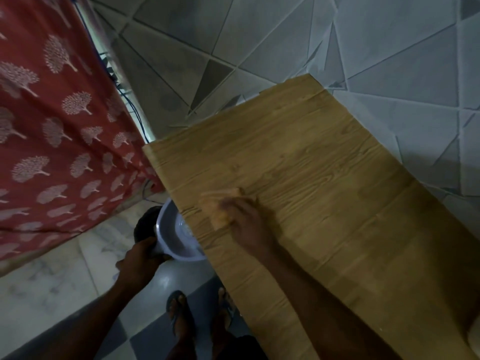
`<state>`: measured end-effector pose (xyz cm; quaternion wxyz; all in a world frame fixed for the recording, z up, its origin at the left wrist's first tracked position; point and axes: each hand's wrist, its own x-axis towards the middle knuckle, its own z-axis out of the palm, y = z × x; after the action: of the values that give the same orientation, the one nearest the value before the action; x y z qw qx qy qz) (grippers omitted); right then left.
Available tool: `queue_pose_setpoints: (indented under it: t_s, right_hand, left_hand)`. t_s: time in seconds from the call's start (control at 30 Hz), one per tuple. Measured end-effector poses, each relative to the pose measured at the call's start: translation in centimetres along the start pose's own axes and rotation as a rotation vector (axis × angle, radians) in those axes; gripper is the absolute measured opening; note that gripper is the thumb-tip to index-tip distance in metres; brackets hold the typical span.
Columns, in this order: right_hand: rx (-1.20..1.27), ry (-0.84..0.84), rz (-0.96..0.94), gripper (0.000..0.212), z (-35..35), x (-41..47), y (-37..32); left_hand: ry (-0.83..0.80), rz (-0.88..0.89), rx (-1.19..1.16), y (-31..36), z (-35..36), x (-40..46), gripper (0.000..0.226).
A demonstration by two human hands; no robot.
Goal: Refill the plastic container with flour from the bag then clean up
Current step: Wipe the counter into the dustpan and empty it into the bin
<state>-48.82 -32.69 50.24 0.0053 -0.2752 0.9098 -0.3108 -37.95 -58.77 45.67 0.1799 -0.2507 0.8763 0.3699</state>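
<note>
1. Flour is what I'm clearing now, I judge, though the blurred picture shows no loose powder on the worktop [324,178]; neither the bag nor the plastic container is in view, so I cannot say where they stand.
2. My right hand [244,224] lies on the wood-grain surface with its fingers [228,206] curled over an orange cloth [220,216], pressing it flat near the left edge. I should keep the cloth flat and broad so it pushes dust along instead of riding over it.
3. My left hand [141,258] grips the rim of a white bowl [179,229], held just below the worktop's edge and tucked partly under it. The rim should stay touching or just under that edge, leaving no gap for sweepings to drop to the tiled floor [161,281], where my sandalled feet [181,315] stand.
4. I'd wipe in one direction, towards the bowl, with slow strokes; quick flicks would likely throw fine powder into the air or onto the red patterned fabric [52,113] hanging near the bowl.
5. I'd tilt the bowl's mouth towards the cloth as each stroke arrives.
</note>
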Motion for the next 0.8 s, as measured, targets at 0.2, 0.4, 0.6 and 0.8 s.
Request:
queue_pose_setpoints:
  t_s: [0.2,0.4,0.6,0.8]
  right_hand:
    - [-0.136,0.261,0.401,0.046,-5.0,7.3,9.1]
    - [-0.317,0.115,0.057,0.038,3.1,0.8,-0.6]
    - [0.177,0.072,-0.001,0.039,2.7,-3.9,-6.8]
    - [-0.117,0.385,0.29,0.038,-4.6,-0.8,2.6]
  left_hand:
    - [0.026,-0.025,0.026,-1.1,0.6,-1.0,0.022]
    - [0.051,-0.038,0.011,-1.0,0.8,-2.8,0.018]
    - [0.017,-0.031,-0.007,-0.7,1.1,-5.2,0.014]
    - [0.032,-0.009,-0.087,-0.9,2.5,-6.5,0.02]
